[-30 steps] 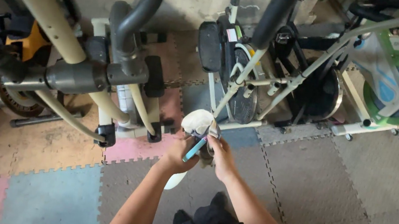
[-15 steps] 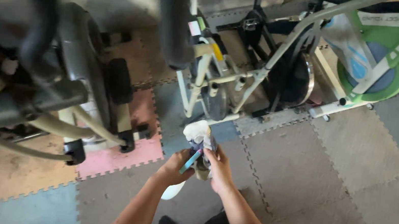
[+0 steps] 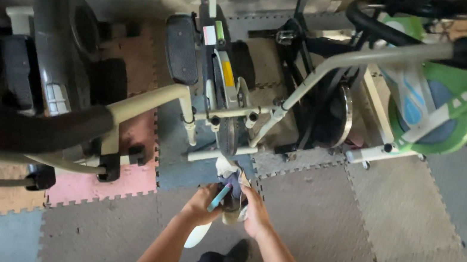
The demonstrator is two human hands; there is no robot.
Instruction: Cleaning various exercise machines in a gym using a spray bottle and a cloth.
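Foam floor tiles (image 3: 412,232) lie under both hands (image 3: 229,205) pinching a bunched, half-hidden cloth (image 3: 232,176) and blue tool (image 3: 218,198).

Both hands (image 3: 229,205) cover most of the pale bundle (image 3: 227,167), and the green exercise machine (image 3: 454,100) runs past the right edge.

Small white and red label (image 3: 209,34) on the middle exercise bike's frame, green sticker (image 3: 220,31) beside it, long yellow sticker (image 3: 227,74) just below
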